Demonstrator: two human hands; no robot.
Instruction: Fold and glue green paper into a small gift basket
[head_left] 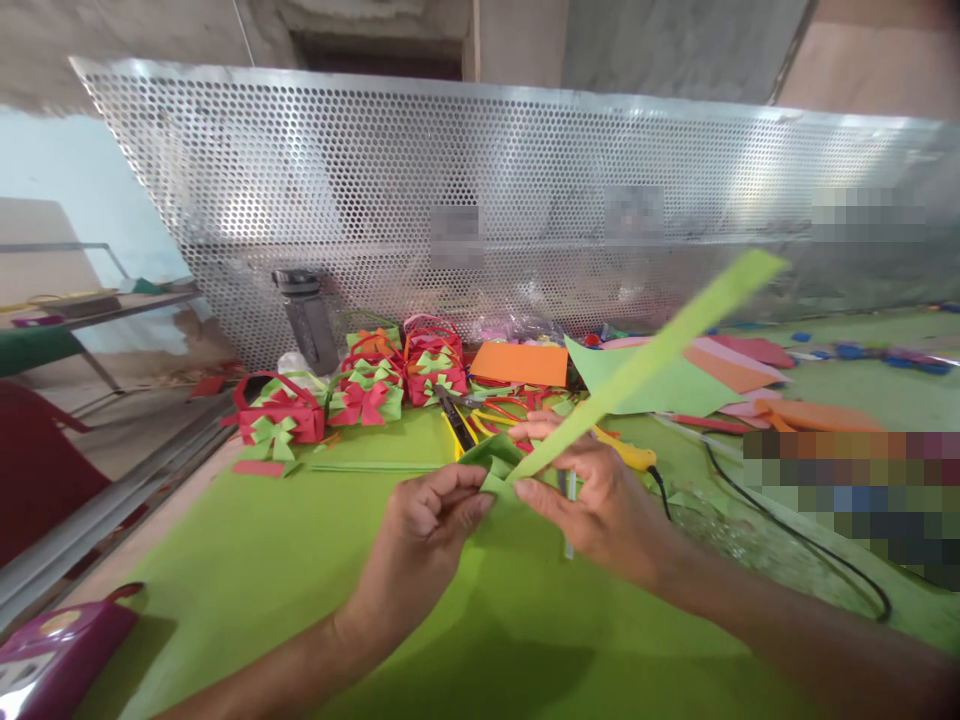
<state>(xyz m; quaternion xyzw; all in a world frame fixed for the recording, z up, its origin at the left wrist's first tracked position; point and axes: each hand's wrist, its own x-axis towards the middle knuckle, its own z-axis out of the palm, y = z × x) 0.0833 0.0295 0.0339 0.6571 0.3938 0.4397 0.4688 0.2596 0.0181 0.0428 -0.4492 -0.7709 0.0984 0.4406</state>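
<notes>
My left hand [435, 515] pinches a folded green paper piece [491, 455] between thumb and fingers, above the green tabletop. A long light-green paper strip [667, 340] rises up and to the right from that piece. My right hand [592, 490] grips the strip near its lower end, thumb in front and fingers behind. Just beyond my hands lie scissors [456, 420] with dark blades and yellow handles. Partly hidden behind my right hand is a yellow glue gun [630, 452] with a black cord. A clear glue stick [571, 515] shows below my right palm.
Small red bags [281, 415] with green bows stand at the back left, before a grey bottle [309, 325]. An orange sheet [520, 364] and a green sheet [660, 380] lie behind my hands. A purple object [67, 650] sits front left. A perforated metal panel [487, 160] borders the table.
</notes>
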